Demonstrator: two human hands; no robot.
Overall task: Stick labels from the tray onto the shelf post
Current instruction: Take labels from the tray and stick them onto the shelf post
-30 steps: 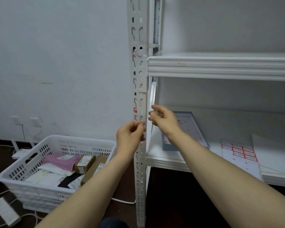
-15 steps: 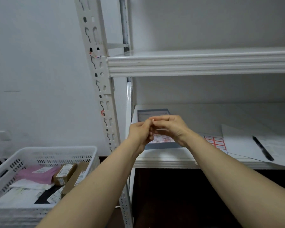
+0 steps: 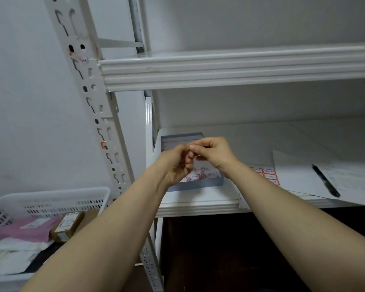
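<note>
L hand (image 3: 175, 165), R hand (image 3: 216, 152) fingers curled, tips pinched together, above rectangular grey tray (image 3: 198, 185)

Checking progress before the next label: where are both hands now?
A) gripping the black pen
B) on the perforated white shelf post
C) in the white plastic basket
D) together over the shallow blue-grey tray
D: the left hand and right hand meet over the shallow blue-grey tray, the right pinching a small white label, away from the perforated white shelf post.
</note>
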